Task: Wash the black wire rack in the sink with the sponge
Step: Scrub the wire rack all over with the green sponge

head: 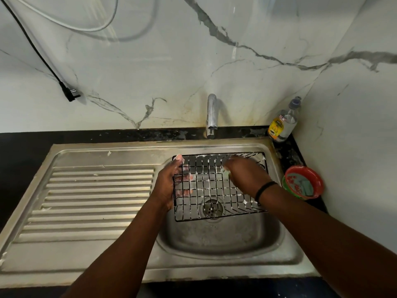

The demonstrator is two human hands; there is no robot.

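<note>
Currently I judge the wash mid-way. My left hand [169,183] grips the black wire rack [217,186] by its left edge, holding it over the sink [214,239] basin. My right hand [245,175] presses the sponge [226,173] against the far wires. Suds coat most wires; no water runs from the tap [211,115], so rinsing remains.
</note>
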